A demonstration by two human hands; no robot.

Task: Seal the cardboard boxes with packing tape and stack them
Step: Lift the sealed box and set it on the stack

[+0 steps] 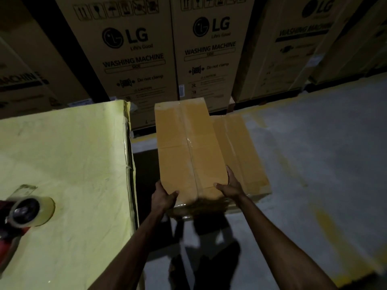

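A long brown cardboard box (184, 147) with clear tape along its top seam is held in front of me. My left hand (164, 196) grips its near left corner, thumb on top. My right hand (230, 185) grips its near right corner, fingers along the right side. Under and to the right of it lies a second taped brown box (243, 151), partly covered by the first. A tape dispenser (25, 214) with a roll of clear tape lies on the yellow-covered table (73, 153) at the far left.
Tall LG washing machine cartons (134, 51) form a wall at the back. Grey concrete floor (324, 153) with worn yellow paint marks spreads to the right. My feet and shadows show below the box.
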